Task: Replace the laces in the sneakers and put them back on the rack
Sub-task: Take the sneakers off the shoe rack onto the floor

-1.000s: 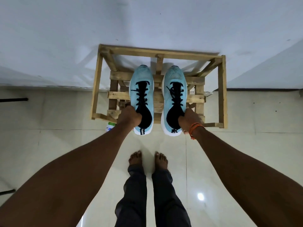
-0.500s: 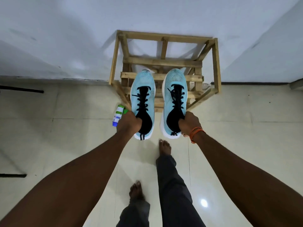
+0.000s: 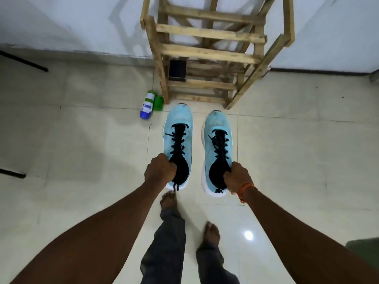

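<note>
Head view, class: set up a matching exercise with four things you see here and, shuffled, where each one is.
Things
1 sneakers
2 bottle
3 wooden rack
4 orange wristband

Places
A on the right wrist
B lying on the floor
C against the wall
D one gripped in the left hand, one in the right hand

Pairs: 1-D, 2-B, 3-C, 4-A

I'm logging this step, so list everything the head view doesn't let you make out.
Head view:
- Rack: top cut off by the upper edge.
- Left hand, right hand: fingers partly hidden inside the sneakers' openings.
- Left sneaker, right sneaker: soles hidden beneath the uppers.
- Bottle: label too small and blurred to read.
- Dark object in the rack: too shadowed to identify.
</note>
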